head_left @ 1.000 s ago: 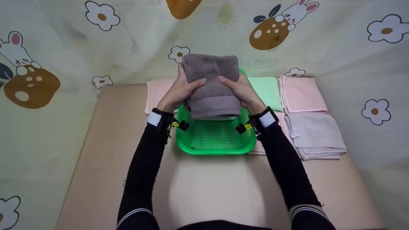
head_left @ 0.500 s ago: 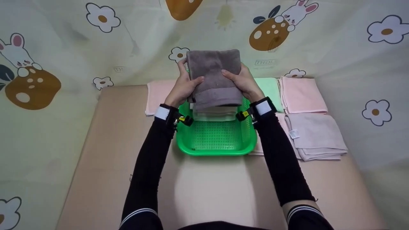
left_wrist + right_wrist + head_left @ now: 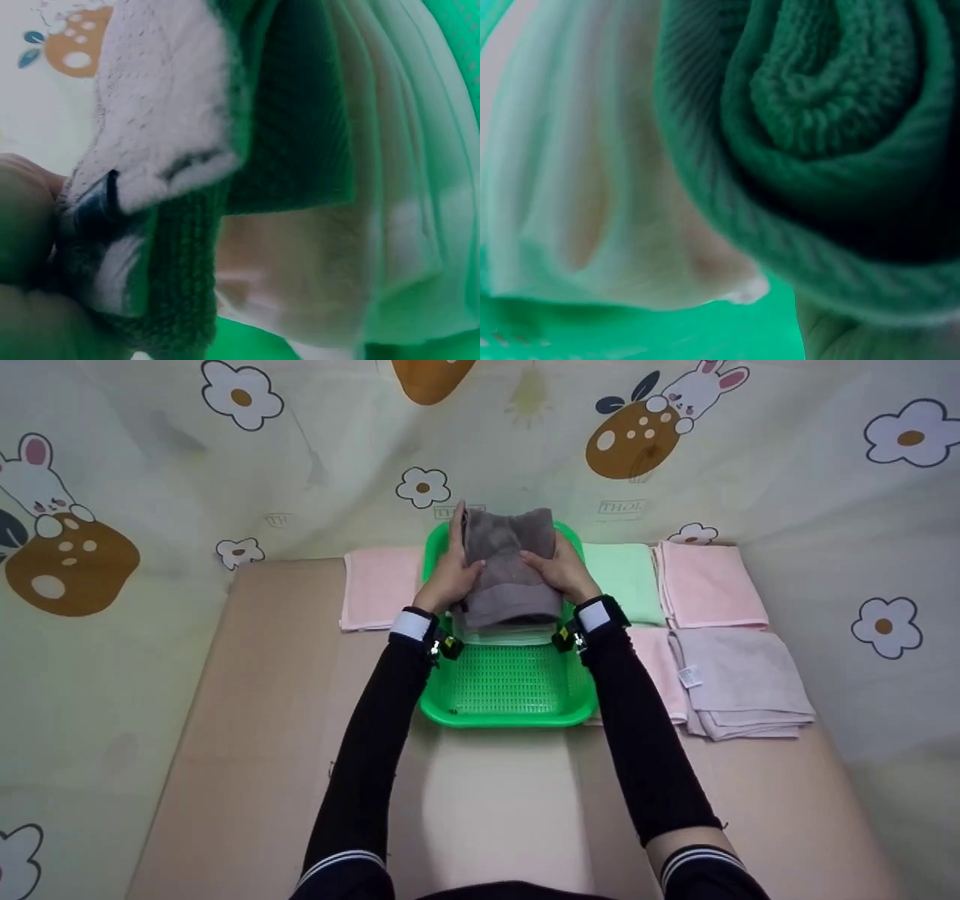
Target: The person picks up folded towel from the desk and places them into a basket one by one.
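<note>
A folded dark grey towel [image 3: 510, 562] is held over the far part of a green plastic basket [image 3: 510, 720]. My left hand [image 3: 451, 574] grips its left side, thumb on top. On the opposite side my right hand [image 3: 566, 570] holds it the same way. Several pale folded towels [image 3: 517, 637] show in the basket just below it. In the left wrist view, the pale towels [image 3: 405, 187] stand layered beside the grey towel [image 3: 165, 97]. The right wrist view shows the grey towel's rolled, layered end [image 3: 697, 150]. Whether it touches the pale towels I cannot tell.
A pink folded towel [image 3: 382, 589] lies left of the basket on the beige table [image 3: 255, 720]. On the right lie a mint green towel [image 3: 626, 585], pink towels [image 3: 712, 585] and a light grey folded stack [image 3: 750, 675]. A patterned cloth backdrop [image 3: 337, 472] rises behind.
Both hands first raised the grey towel slightly, then lowered it toward the basket. They have come closer together, and the towel now bends in the middle.
</note>
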Tool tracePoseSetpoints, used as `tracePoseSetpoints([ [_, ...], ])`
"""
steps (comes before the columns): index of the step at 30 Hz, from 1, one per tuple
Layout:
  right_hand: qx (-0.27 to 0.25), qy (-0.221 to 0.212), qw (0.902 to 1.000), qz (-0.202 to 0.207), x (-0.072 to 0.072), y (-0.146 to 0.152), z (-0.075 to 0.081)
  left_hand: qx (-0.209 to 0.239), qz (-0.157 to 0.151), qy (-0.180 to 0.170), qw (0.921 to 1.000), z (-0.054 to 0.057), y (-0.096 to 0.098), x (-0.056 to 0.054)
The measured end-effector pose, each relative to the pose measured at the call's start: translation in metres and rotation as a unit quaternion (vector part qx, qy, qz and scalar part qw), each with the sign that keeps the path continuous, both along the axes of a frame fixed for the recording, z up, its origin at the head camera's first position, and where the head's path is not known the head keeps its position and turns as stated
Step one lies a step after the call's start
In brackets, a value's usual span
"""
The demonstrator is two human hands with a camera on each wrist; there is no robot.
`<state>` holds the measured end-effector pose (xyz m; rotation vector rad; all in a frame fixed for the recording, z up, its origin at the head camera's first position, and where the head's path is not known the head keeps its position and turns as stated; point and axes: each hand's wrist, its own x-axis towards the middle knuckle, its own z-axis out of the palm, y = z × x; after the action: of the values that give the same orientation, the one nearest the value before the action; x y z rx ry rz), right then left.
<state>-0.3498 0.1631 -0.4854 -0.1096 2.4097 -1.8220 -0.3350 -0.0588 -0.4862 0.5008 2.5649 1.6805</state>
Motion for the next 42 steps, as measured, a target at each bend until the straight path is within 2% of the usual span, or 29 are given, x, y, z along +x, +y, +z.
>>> tracePoseSetpoints([
  [4, 0.065, 0.022, 0.9976, -0.005, -0.003, -0.002, -0.004, -0.048, 0.001, 0.004, 0.9989, -0.003, 0.002, -0.005],
  [7, 0.132, 0.03, 0.9907, -0.011, -0.005, -0.002, -0.006, -0.09, -0.006, 0.0, 0.9959, -0.002, 0.006, -0.007],
  [11, 0.211, 0.032, 0.977, -0.004, -0.005, -0.001, -0.008, -0.113, -0.014, -0.038, 0.9928, -0.003, 0.01, -0.01],
  [15, 0.196, 0.022, 0.9804, 0.008, -0.004, 0.0, -0.01, -0.112, -0.017, -0.077, 0.9906, -0.005, 0.008, -0.011],
  [17, 0.18, 0.014, 0.9836, 0.013, -0.004, -0.001, -0.011, -0.131, -0.02, -0.078, 0.9881, -0.006, 0.007, -0.012],
  [19, 0.193, 0.021, 0.9809, 0.018, -0.004, -0.002, -0.012, -0.159, -0.021, -0.072, 0.9845, -0.007, 0.006, -0.012],
  [21, 0.226, 0.03, 0.9735, 0.021, -0.004, -0.004, -0.014, -0.19, -0.014, -0.069, 0.9793, -0.008, 0.006, -0.011],
  [25, 0.302, 0.044, 0.9522, 0.023, -0.003, -0.01, -0.017, -0.237, 0.015, -0.06, 0.9696, -0.011, 0.008, -0.007],
  [28, 0.335, 0.036, 0.9411, 0.026, -0.002, -0.012, -0.016, -0.269, 0.043, -0.035, 0.9615, -0.011, 0.01, -0.004],
  [31, 0.354, 0.023, 0.9345, 0.03, -0.001, -0.013, -0.015, -0.323, 0.058, 0.002, 0.9447, -0.012, 0.012, -0.003],
  [34, 0.359, 0.017, 0.9329, 0.025, 0.0, -0.012, -0.014, -0.385, 0.045, 0.035, 0.9213, -0.011, 0.016, -0.003],
  [36, 0.364, 0.018, 0.9311, 0.021, 0.0, -0.011, -0.013, -0.416, 0.026, 0.042, 0.9081, -0.011, 0.018, -0.004],
  [38, 0.371, 0.019, 0.9283, 0.02, 0.0, -0.012, -0.012, -0.428, 0.008, 0.034, 0.9034, -0.01, 0.019, -0.004],
  [42, 0.392, 0.009, 0.9195, 0.026, -0.001, -0.015, -0.011, -0.43, -0.022, -0.007, 0.9024, -0.008, 0.02, -0.005],
])
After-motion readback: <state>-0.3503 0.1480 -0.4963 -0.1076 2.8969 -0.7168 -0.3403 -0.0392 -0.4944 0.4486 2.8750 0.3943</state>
